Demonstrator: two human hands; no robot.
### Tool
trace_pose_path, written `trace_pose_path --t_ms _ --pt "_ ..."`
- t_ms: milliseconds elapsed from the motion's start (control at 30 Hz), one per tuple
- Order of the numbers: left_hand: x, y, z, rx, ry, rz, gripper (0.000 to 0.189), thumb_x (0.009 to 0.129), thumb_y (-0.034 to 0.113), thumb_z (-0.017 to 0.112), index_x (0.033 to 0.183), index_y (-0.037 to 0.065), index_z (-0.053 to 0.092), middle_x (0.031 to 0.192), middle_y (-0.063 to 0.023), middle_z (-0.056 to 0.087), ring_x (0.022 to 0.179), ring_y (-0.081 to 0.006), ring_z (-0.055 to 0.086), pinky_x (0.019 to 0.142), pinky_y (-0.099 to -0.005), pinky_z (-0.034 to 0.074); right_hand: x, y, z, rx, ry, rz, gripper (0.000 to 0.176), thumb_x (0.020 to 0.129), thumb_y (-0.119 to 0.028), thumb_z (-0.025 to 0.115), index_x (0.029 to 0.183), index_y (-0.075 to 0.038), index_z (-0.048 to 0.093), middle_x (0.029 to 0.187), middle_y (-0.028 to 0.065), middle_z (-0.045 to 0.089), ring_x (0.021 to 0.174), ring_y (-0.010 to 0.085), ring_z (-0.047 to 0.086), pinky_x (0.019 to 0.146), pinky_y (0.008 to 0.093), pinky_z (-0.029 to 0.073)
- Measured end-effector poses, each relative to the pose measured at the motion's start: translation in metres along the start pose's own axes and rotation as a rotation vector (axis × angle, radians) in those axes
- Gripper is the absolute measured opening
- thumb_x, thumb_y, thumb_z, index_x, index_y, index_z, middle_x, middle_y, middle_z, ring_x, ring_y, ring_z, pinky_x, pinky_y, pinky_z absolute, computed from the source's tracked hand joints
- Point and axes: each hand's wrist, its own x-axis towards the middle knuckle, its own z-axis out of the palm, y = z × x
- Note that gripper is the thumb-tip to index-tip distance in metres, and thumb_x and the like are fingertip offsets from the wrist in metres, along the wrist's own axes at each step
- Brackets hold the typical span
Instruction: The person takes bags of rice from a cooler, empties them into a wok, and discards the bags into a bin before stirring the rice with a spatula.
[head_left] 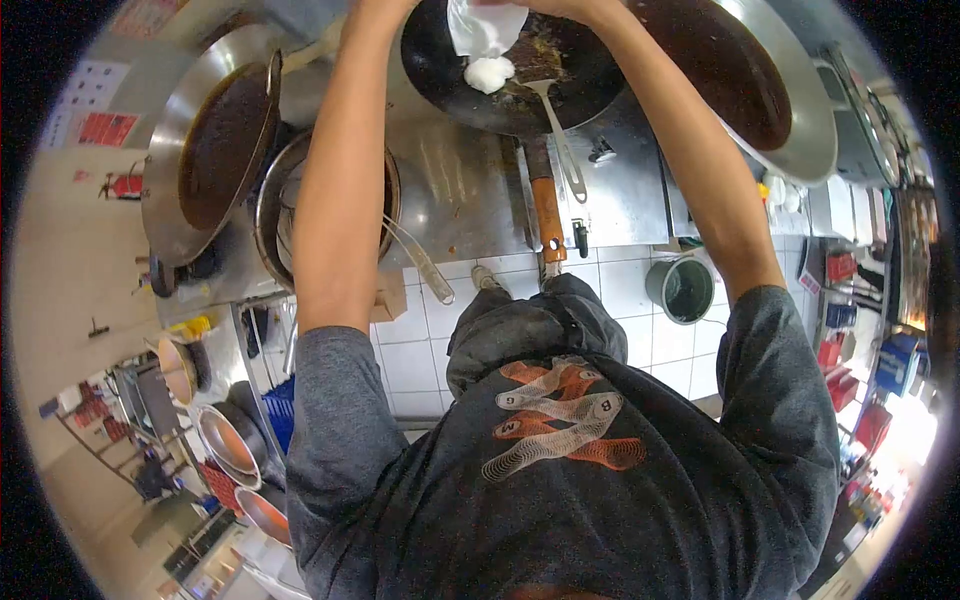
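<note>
A white plastic bag point(484, 30) hangs mouth-down over a dark wok point(440, 100). White, soft-looking stuff point(489, 74) lies below its opening, in the wok. My right hand point(556, 7), cut by the top edge, grips the upper part of the bag. My left forearm point(345, 150) reaches up on the left, but the hand is beyond the top edge. A metal spatula point(557, 130) rests with its blade inside the wok and its handle over the near rim. The wok's wooden handle point(548, 212) points toward me.
Large pans of dark liquid stand left point(222, 150) and right point(735, 75). A metal pot point(268, 225) and a long-handled utensil point(420, 262) sit by my left arm. The steel counter's front edge point(460, 255) runs before me. A bucket point(680, 290) stands on the tiled floor.
</note>
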Motion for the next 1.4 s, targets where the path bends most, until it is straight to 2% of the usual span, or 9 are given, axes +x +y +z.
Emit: trace_pose_path --t_ms 200,267,400,633,733,833,900,1033,1400 --pt "-0.043 0.033 0.026 -0.367 0.247 0.263 0.033 0.077 0.021 0.076 0.099 0.002 0.061 0.095 -0.0132 0.065 0.086 -0.0199 0.062 0.075 -0.0319 0.049 -0.029 -0.017 -0.031 -0.269 0.360 0.201 0.036 0.079 -0.008 0.066 0.111 0.008 0.059 0.105 0.0265 0.063 0.099 0.0372 0.062 0.085 0.0404 0.050" --pt "-0.120 0.089 0.036 -0.905 0.311 0.022 0.056 0.085 0.017 0.070 0.131 0.006 0.039 0.115 -0.0165 0.059 0.107 -0.0214 0.055 0.089 -0.0353 0.043 -0.064 -0.018 -0.038 -0.037 0.764 0.148 0.033 0.084 -0.014 0.062 0.110 0.006 0.060 0.101 0.0237 0.065 0.092 0.0351 0.064 0.081 0.0409 0.050" --pt "-0.248 0.137 0.101 -1.188 0.062 0.006 0.087 0.085 0.010 0.068 0.146 0.010 0.006 0.144 -0.0238 0.023 0.134 -0.0312 0.026 0.109 -0.0449 0.026 -0.182 -0.068 -0.070 0.634 0.712 0.456 0.028 0.077 -0.017 0.066 0.100 -0.001 0.065 0.088 0.0121 0.068 0.082 0.0166 0.062 0.076 0.0345 0.049" --pt "-0.316 0.160 0.247 -1.225 -0.262 -0.462 0.017 0.094 0.010 0.056 0.108 0.001 0.052 0.101 -0.0101 0.061 0.088 -0.0188 0.060 0.082 -0.0335 0.049 -0.402 -0.032 -0.190 0.327 0.344 0.507 0.025 0.076 -0.006 0.066 0.100 0.001 0.065 0.105 0.0103 0.062 0.089 0.0205 0.061 0.077 0.0327 0.050" --pt "-0.345 0.172 0.305 -1.228 -0.397 -0.600 0.021 0.083 0.006 0.050 0.103 0.003 0.054 0.099 -0.0096 0.059 0.088 -0.0206 0.058 0.081 -0.0339 0.047 -0.483 0.092 -0.282 0.179 0.758 1.113 0.021 0.078 -0.008 0.066 0.098 0.000 0.066 0.097 0.0132 0.062 0.082 0.0152 0.059 0.073 0.0277 0.049" --pt "-0.385 0.174 0.357 -0.839 -0.542 -0.366 0.017 0.086 0.020 0.053 0.077 0.006 0.056 0.082 -0.0033 0.054 0.072 -0.0116 0.049 0.063 -0.0289 0.039 -0.520 0.255 -0.353 -0.440 0.735 1.096 0.034 0.078 -0.026 0.070 0.102 -0.003 0.064 0.099 0.0178 0.060 0.089 0.0243 0.060 0.077 0.0346 0.048" --pt "-0.397 0.224 0.371 -0.727 -0.618 -0.696 0.040 0.083 0.012 0.070 0.053 0.008 0.044 0.059 0.0024 0.045 0.054 -0.0061 0.036 0.052 -0.0250 0.029 -0.529 0.348 -0.360 -0.667 0.579 1.121 0.051 0.075 -0.040 0.072 0.111 -0.006 0.060 0.113 0.0206 0.057 0.103 0.0351 0.057 0.086 0.0431 0.046" --pt "-0.425 0.237 0.403 -0.763 -0.684 -0.643 0.032 0.085 0.009 0.067 0.056 0.006 0.053 0.062 0.0033 0.048 0.055 -0.0057 0.040 0.052 -0.0231 0.029 -0.514 0.393 -0.361 -0.730 0.258 1.399 0.085 0.062 -0.056 0.078 0.124 -0.007 0.049 0.119 0.0227 0.049 0.112 0.0422 0.048 0.085 0.0565 0.043" --pt "-0.400 0.270 0.394 -0.761 -0.430 -0.556 0.016 0.079 0.000 0.069 0.080 0.005 0.053 0.072 0.0030 0.052 0.063 -0.0049 0.048 0.056 -0.0209 0.040 -0.493 0.415 -0.390 -0.440 0.441 1.323 0.074 0.058 -0.047 0.077 0.113 -0.001 0.056 0.101 0.0246 0.063 0.097 0.0354 0.062 0.086 0.0434 0.049"
